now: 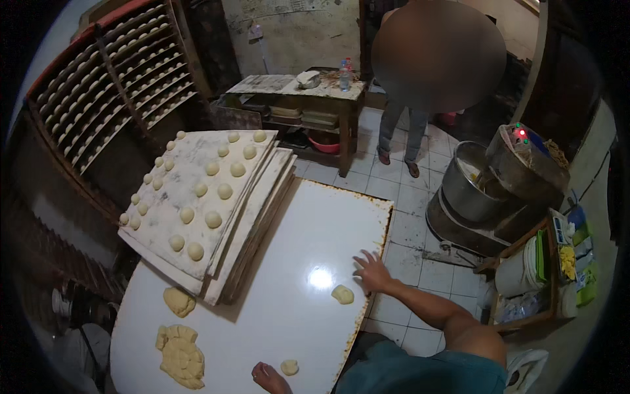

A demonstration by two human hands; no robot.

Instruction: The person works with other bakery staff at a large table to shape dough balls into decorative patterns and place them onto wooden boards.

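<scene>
Near the bottom edge, my left hand [268, 378] is low over the white table [256, 335] with its fingers curled, beside a small dough piece [289, 367]; whether it holds anything is hidden. My right hand [369, 272] is spread open at the table's right edge, just beyond another dough piece [342, 294]. A large scored dough mass [180, 356] and a smaller lump [179, 301] lie on the left. Dough balls [224, 191] stand in rows on the top of stacked floured boards [172, 209] on the table's far left part.
A rack [119, 105] of dough balls stands back left. A low bench [266, 84] with bottles is behind. Another person [420, 125] stands beyond the table on the tiled floor [402, 185]. A steel mixer [459, 194] and a shelf unit [525, 276] with containers are at the right.
</scene>
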